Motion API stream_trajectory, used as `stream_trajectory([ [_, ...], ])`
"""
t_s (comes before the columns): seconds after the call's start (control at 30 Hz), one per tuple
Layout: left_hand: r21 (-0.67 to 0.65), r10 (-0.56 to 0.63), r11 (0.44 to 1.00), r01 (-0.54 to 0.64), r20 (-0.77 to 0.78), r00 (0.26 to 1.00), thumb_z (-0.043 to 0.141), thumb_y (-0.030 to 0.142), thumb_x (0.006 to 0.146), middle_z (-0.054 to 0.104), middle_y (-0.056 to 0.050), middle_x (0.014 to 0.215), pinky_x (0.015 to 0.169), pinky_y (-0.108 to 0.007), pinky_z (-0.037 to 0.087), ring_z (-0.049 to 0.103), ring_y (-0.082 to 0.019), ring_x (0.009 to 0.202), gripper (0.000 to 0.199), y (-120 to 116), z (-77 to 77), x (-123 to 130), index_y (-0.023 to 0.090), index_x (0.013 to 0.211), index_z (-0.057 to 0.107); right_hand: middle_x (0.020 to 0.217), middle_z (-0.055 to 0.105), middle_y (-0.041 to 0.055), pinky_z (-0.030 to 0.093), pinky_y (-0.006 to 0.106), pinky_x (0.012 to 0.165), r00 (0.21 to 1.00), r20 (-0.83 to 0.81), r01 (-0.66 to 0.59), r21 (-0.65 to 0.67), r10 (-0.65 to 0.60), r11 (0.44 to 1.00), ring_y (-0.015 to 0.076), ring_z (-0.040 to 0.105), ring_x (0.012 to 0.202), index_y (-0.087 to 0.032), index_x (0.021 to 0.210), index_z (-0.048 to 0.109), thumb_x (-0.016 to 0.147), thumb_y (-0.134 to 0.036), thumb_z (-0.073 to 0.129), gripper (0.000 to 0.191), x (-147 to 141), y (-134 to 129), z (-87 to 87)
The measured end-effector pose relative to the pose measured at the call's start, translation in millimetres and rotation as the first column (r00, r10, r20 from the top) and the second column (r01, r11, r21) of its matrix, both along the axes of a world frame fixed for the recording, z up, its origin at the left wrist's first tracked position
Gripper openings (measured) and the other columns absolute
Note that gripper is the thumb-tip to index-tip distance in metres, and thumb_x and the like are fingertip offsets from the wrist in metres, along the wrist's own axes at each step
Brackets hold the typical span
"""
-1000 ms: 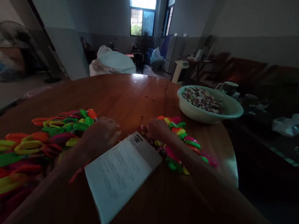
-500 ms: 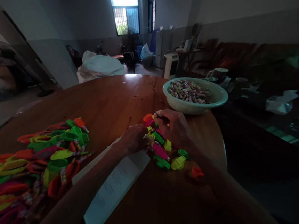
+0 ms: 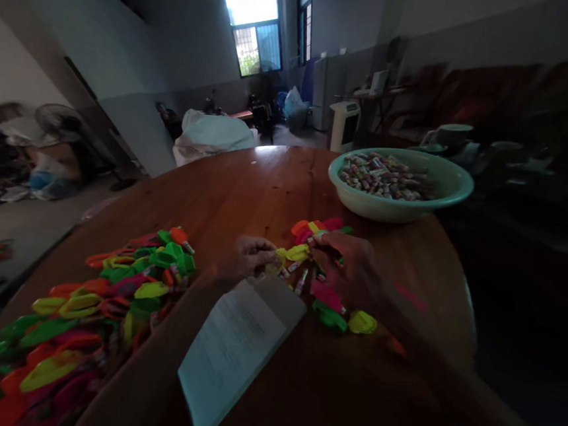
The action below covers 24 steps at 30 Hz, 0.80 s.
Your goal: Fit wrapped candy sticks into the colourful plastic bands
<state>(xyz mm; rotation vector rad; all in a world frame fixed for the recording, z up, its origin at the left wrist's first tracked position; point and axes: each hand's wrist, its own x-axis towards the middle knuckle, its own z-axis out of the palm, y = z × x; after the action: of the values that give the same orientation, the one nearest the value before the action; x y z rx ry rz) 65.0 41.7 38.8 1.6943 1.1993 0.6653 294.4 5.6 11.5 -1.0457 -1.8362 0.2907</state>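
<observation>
Between my two hands is a small bright yellow plastic piece [image 3: 298, 253]. Its left end is in the closed fingers of my left hand [image 3: 246, 259]. My right hand [image 3: 352, 262] pinches the other end with thumb and forefinger. Below and around them lies a small heap of pink, green, orange and yellow plastic pieces, among them a pink piece [image 3: 327, 295] and a green piece [image 3: 329, 316]. A few wrapped candy rolls [image 3: 300, 282] lie among these. Under my left wrist rests a white printed notepad or flat box [image 3: 237, 348].
A pale green basin [image 3: 388, 209] full of wrapped candy rolls [image 3: 384, 175] stands at the round wooden table's [image 3: 226, 195] far right. On the left spreads a large pile of coloured plastic pieces [image 3: 82, 305], some with candy rolls attached. A white-covered object [image 3: 216, 134] stands beyond the table.
The view has swung left, so everything sits further right. My hands have drawn slightly apart, with the yellow plastic piece now showing between them. The printed notepad or box shows more fully.
</observation>
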Motion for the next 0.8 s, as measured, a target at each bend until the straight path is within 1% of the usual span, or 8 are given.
stream_trajectory([
  [0.07, -0.083, 0.051, 0.995, -0.048, 0.033, 0.998, 0.07, 0.041, 0.074, 0.06, -0.002, 0.064, 0.045, -0.02, 0.03, 0.044, -0.007, 0.048, 0.031, -10.3, 3.7, -26.1, 0.011, 0.082, 0.067, 0.086, 0.066, 0.0067, 0.041, 0.029, 0.072, 0.995, 0.026, -0.092, -0.012, 0.092, 0.996, 0.0174, 0.058, 0.077, -0.017, 0.084, 0.062, 0.091, -0.022, 0.049, 0.015, -14.4, -11.5, 0.9],
  [0.17, -0.163, 0.139, 0.977, -0.141, -0.021, 0.99, 0.073, 0.037, 0.071, 0.057, 0.0, 0.06, 0.041, -0.019, 0.027, 0.042, -0.005, 0.044, 0.029, -22.4, 1.5, -58.3, 0.011, 0.081, 0.066, 0.088, 0.065, 0.0086, 0.041, 0.029, 0.071, 0.971, 0.147, -0.183, -0.061, 0.19, 0.981, 0.0186, 0.058, 0.08, -0.016, 0.088, 0.063, 0.092, -0.022, 0.049, 0.016, -41.1, -24.8, -5.9],
  [0.23, -0.172, 0.195, 0.964, -0.205, -0.073, 0.978, 0.073, 0.033, 0.071, 0.054, 0.002, 0.056, 0.04, -0.018, 0.026, 0.041, -0.005, 0.041, 0.025, -26.4, -3.1, -74.1, 0.012, 0.082, 0.066, 0.093, 0.065, 0.0103, 0.04, 0.03, 0.072, 0.944, 0.247, -0.202, -0.091, 0.219, 0.975, 0.0202, 0.06, 0.085, -0.016, 0.09, 0.064, 0.093, -0.022, 0.048, 0.018, -58.4, -29.5, -14.0],
  [0.33, -0.137, 0.222, 0.963, -0.234, -0.095, 0.97, 0.069, 0.03, 0.074, 0.053, 0.004, 0.054, 0.039, -0.018, 0.025, 0.041, -0.006, 0.04, 0.022, -28.3, -9.2, -91.1, 0.013, 0.088, 0.066, 0.095, 0.065, 0.01, 0.04, 0.032, 0.072, 0.878, 0.423, -0.183, -0.139, 0.226, 0.973, 0.0225, 0.06, 0.09, -0.017, 0.093, 0.066, 0.094, -0.022, 0.047, 0.02, -76.9, -32.4, -25.0],
  [0.43, -0.081, 0.219, 0.969, -0.232, -0.146, 0.965, 0.063, 0.032, 0.08, 0.052, 0.004, 0.05, 0.039, -0.019, 0.026, 0.041, -0.007, 0.039, 0.022, -29.7, -11.4, -101.6, 0.013, 0.09, 0.067, 0.091, 0.063, 0.009, 0.037, 0.033, 0.067, 0.797, 0.572, -0.141, -0.131, 0.191, 0.981, 0.0237, 0.059, 0.089, -0.019, 0.097, 0.067, 0.093, -0.02, 0.048, 0.019, -85.4, -34.0, -32.5],
  [0.5, -0.042, 0.209, 0.974, -0.221, -0.192, 0.959, 0.059, 0.036, 0.083, 0.051, 0.003, 0.049, 0.04, -0.019, 0.029, 0.042, -0.008, 0.039, 0.024, -31.6, -11.9, -105.8, 0.013, 0.087, 0.067, 0.094, 0.063, 0.0096, 0.037, 0.033, 0.066, 0.768, 0.623, -0.113, -0.094, 0.147, 0.989, 0.0239, 0.057, 0.09, -0.02, 0.1, 0.066, 0.092, -0.019, 0.05, 0.018, -87.5, -34.4, -37.0],
  [0.67, 0.107, 0.144, 0.987, -0.12, -0.254, 0.956, 0.049, 0.053, 0.09, 0.05, 0.002, 0.054, 0.044, -0.021, 0.03, 0.044, -0.009, 0.046, 0.045, -36.6, -13.8, -108.6, 0.016, 0.067, 0.058, 0.1, 0.061, 0.0104, 0.038, 0.033, 0.067, 0.737, 0.659, -0.104, -0.107, 0.149, 0.989, 0.0244, 0.057, 0.094, -0.02, 0.106, 0.066, 0.09, -0.02, 0.052, 0.021, -88.3, -31.5, -46.0],
  [0.8, 0.19, 0.106, 0.98, -0.05, -0.293, 0.95, 0.05, 0.05, 0.089, 0.045, 0.002, 0.058, 0.048, -0.023, 0.027, 0.04, -0.009, 0.051, 0.044, -38.1, -12.9, -106.6, 0.016, 0.062, 0.052, 0.1, 0.061, 0.0102, 0.037, 0.034, 0.068, 0.731, 0.662, -0.109, -0.124, 0.164, 0.986, 0.024, 0.058, 0.092, -0.02, 0.107, 0.066, 0.091, -0.019, 0.05, 0.022, -89.0, -30.4, -45.8],
])
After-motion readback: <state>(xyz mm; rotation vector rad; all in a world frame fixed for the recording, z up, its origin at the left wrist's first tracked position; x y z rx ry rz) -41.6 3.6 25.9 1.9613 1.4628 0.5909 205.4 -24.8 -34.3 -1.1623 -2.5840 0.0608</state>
